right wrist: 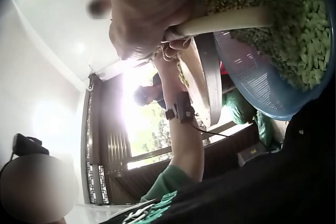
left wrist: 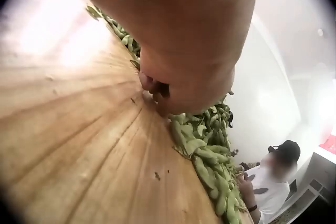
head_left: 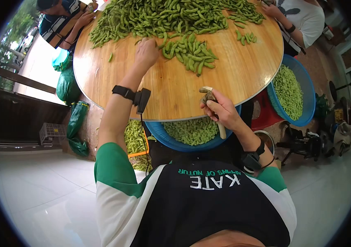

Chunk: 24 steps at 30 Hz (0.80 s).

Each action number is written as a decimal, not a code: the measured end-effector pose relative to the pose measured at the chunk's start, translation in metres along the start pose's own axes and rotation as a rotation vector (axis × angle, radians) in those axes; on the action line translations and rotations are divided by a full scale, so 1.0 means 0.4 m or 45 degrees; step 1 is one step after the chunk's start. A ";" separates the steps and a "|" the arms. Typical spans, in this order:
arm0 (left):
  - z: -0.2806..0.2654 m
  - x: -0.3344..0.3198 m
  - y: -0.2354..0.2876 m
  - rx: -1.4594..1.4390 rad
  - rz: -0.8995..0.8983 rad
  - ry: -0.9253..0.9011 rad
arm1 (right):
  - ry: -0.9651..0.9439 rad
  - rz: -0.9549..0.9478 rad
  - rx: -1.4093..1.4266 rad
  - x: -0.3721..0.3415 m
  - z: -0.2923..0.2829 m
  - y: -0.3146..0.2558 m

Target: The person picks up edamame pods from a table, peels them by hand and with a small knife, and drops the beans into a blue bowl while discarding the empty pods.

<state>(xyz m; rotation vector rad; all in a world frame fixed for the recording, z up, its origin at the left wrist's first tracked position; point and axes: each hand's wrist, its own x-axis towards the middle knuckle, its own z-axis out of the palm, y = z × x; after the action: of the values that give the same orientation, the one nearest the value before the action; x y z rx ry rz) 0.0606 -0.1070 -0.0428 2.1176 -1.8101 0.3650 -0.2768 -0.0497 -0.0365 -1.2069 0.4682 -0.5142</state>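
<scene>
Well, one large heap of curved green bean pods [head_left: 175, 16] lies at twelve o'clock on the round, light-brown wooden table [head_left: 241, 74]. One smaller pod cluster [head_left: 190, 53] sits at the curled left hand's [head_left: 146, 52] three o'clock and the right hand's [head_left: 223, 111] eleven. Whether the left holds anything, I cannot tell; the right grips one pale rod-shaped stick [head_left: 222, 131]. Two blue plastic basins [head_left: 154, 131] contain pale-green beans [head_left: 194, 132].
</scene>
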 end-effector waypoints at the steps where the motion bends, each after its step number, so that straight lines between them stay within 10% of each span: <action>1: 0.000 -0.006 0.003 -0.103 -0.080 -0.047 | 0.007 -0.007 0.001 0.001 -0.008 0.004; 3: -0.028 -0.037 0.029 -0.203 -0.151 -0.098 | -0.076 0.010 0.035 0.003 -0.023 0.010; 5: -0.122 -0.098 0.116 -1.291 -0.553 -0.292 | -0.036 -0.016 0.083 0.007 -0.008 -0.001; 10: -0.206 -0.250 0.261 -1.996 -0.591 -0.565 | -0.033 -0.016 0.293 0.022 0.037 -0.027; 24: -0.209 -0.335 0.329 -2.046 -0.393 -0.393 | -0.136 0.024 0.523 -0.012 0.053 -0.028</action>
<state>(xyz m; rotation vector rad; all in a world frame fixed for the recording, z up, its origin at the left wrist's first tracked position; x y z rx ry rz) -0.0893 0.0297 -0.0092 1.1425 -1.0313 -1.1535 -0.2696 -0.0339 -0.0195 -0.8290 0.2650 -0.4987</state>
